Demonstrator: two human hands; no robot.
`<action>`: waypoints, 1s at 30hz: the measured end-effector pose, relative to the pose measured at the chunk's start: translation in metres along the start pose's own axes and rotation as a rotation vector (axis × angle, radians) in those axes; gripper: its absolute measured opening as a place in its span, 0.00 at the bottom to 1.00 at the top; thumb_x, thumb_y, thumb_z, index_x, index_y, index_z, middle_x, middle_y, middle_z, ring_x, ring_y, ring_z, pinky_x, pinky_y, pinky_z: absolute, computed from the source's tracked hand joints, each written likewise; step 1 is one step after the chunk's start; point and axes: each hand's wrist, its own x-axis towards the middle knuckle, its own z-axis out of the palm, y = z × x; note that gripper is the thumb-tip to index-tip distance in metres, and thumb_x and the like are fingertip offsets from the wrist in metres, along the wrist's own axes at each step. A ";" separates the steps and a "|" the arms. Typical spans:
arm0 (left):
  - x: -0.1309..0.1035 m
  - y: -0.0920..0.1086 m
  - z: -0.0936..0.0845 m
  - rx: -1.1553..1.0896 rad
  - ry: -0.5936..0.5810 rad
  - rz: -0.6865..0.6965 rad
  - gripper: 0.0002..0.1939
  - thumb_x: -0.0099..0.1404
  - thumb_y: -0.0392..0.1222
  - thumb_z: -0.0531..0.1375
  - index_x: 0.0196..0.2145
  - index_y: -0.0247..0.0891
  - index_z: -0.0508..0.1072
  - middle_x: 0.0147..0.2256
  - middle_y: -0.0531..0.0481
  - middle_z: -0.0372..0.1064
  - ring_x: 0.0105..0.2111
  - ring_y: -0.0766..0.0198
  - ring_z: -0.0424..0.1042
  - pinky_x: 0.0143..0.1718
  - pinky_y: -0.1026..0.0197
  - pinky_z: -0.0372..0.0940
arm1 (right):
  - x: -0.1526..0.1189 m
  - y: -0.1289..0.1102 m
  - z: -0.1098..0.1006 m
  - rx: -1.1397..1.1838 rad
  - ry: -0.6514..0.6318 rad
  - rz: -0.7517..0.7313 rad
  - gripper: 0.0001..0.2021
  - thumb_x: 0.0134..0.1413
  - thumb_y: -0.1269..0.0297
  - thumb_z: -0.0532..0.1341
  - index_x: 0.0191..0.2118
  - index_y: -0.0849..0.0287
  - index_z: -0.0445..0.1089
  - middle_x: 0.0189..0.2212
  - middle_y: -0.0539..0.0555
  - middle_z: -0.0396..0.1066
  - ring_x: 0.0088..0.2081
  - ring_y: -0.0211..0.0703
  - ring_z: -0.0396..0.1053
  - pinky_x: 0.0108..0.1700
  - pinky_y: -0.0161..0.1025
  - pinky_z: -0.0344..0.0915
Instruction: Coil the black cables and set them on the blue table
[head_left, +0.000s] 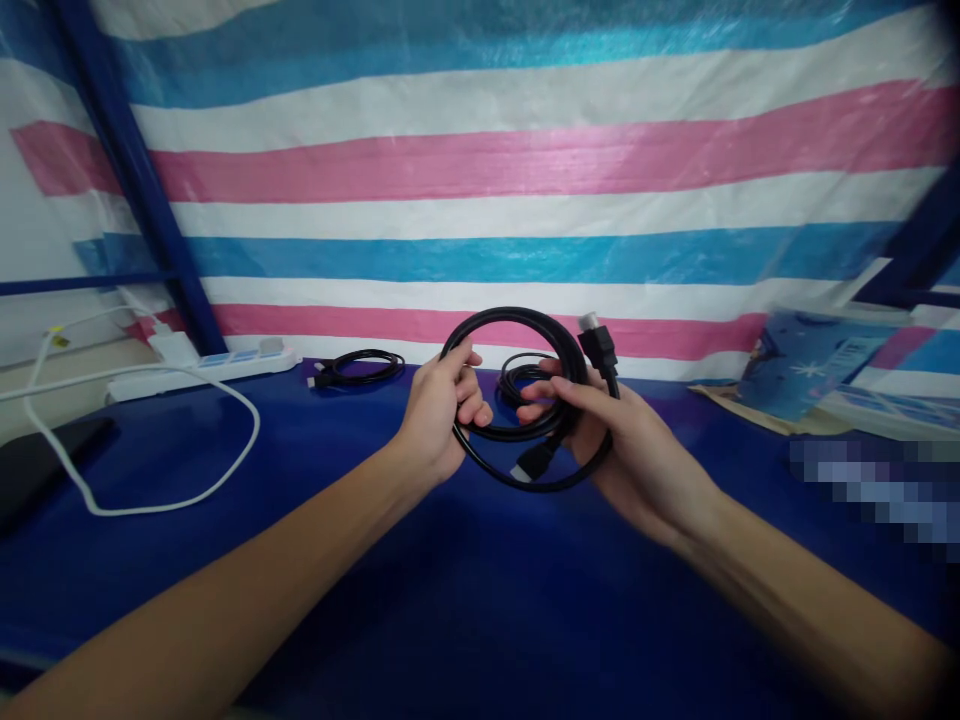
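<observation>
A black HDMI cable (517, 318), wound into a loop, is held up above the blue tabletop. My left hand (444, 405) grips the left side of the coil with its fingers curled round it. On the right side, my right hand (626, 440) has the bundled strands between thumb and fingers. One plug sticks up beside my right thumb, its metal end at the top. The other plug hangs low inside the loop, pointing left. Behind the held coil lies a second coiled black cable (513, 385), partly hidden. A third coiled black cable (367, 368) rests further left.
At the back left a white power strip (225, 368) carries a plugged-in white adapter (174, 347). A white cord (251, 440) loops over the blue table (465, 610). A dark flat object (52, 465) lies left. A blue packet (810, 365) stands right, behind a blurred-out patch.
</observation>
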 end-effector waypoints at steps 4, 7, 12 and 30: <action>-0.004 -0.006 0.000 0.125 -0.087 0.002 0.12 0.64 0.36 0.55 0.46 0.43 0.63 0.21 0.60 0.61 0.09 0.79 0.47 0.12 0.71 0.46 | 0.009 -0.001 -0.012 -0.253 0.050 -0.116 0.08 0.52 0.62 0.64 0.34 0.59 0.66 0.24 0.49 0.71 0.19 0.36 0.68 0.23 0.34 0.62; -0.005 -0.006 -0.001 0.139 -0.134 -0.021 0.16 0.64 0.36 0.54 0.49 0.44 0.63 0.21 0.59 0.58 0.10 0.80 0.46 0.12 0.72 0.44 | 0.015 -0.001 -0.019 -0.498 0.084 -0.203 0.08 0.54 0.60 0.62 0.33 0.60 0.65 0.21 0.49 0.69 0.19 0.37 0.68 0.23 0.35 0.63; 0.000 0.003 -0.006 0.071 -0.141 -0.015 0.18 0.65 0.36 0.53 0.53 0.44 0.63 0.18 0.61 0.51 0.10 0.79 0.43 0.11 0.72 0.41 | 0.011 0.000 -0.013 -0.367 0.045 -0.169 0.14 0.50 0.61 0.65 0.41 0.56 0.63 0.37 0.53 0.72 0.25 0.41 0.72 0.26 0.38 0.68; -0.004 -0.006 0.003 0.268 -0.181 0.060 0.10 0.60 0.37 0.60 0.41 0.38 0.66 0.18 0.61 0.57 0.10 0.77 0.52 0.12 0.70 0.54 | 0.015 -0.010 -0.017 -0.613 0.086 -0.096 0.10 0.55 0.57 0.60 0.33 0.59 0.67 0.07 0.42 0.56 0.10 0.34 0.56 0.14 0.30 0.48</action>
